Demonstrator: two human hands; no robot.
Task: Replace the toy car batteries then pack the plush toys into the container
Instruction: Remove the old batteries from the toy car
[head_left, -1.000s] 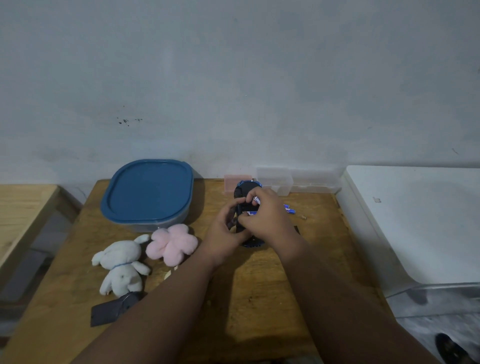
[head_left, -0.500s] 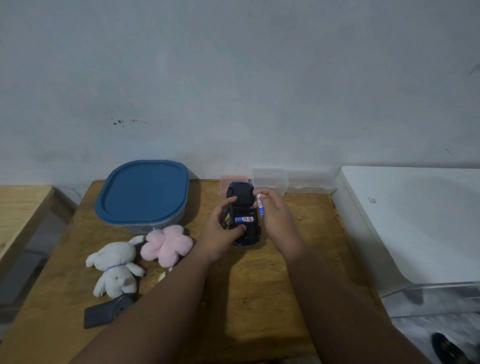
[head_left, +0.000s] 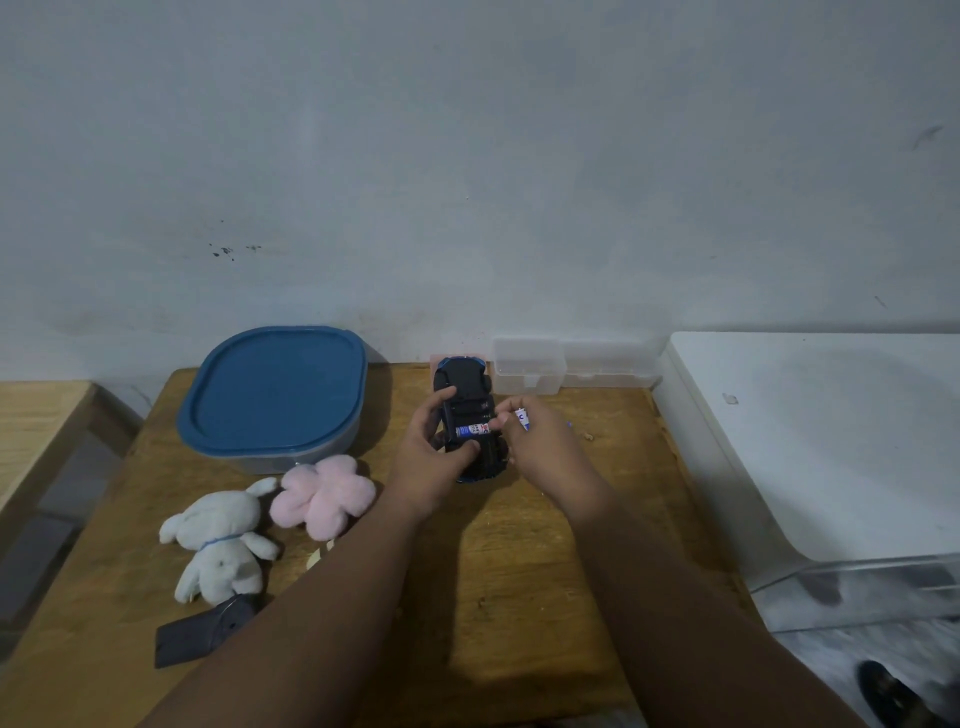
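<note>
A dark toy car (head_left: 466, 384) lies upside down on the wooden table (head_left: 519, 571), its battery bay facing up. My left hand (head_left: 434, 457) grips the car's left side. One battery (head_left: 471, 429) sits across the bay. My right hand (head_left: 545, 447) touches that battery with a fingertip and pinches a second battery (head_left: 522, 418) beside the car. A white plush bunny (head_left: 221, 543) and a pink plush flower (head_left: 324, 493) lie to the left. Behind them stands a grey container with a blue lid (head_left: 275, 389), shut.
A dark flat cover piece (head_left: 200, 631) lies near the table's front left. Clear plastic boxes (head_left: 527, 364) stand against the wall behind the car. A white appliance (head_left: 821, 441) borders the table on the right; a second wooden table (head_left: 31, 421) is at left.
My right hand has drawn back from over the car to its right side, uncovering the battery bay with one battery in it. A second battery is now visible in my right fingers.
</note>
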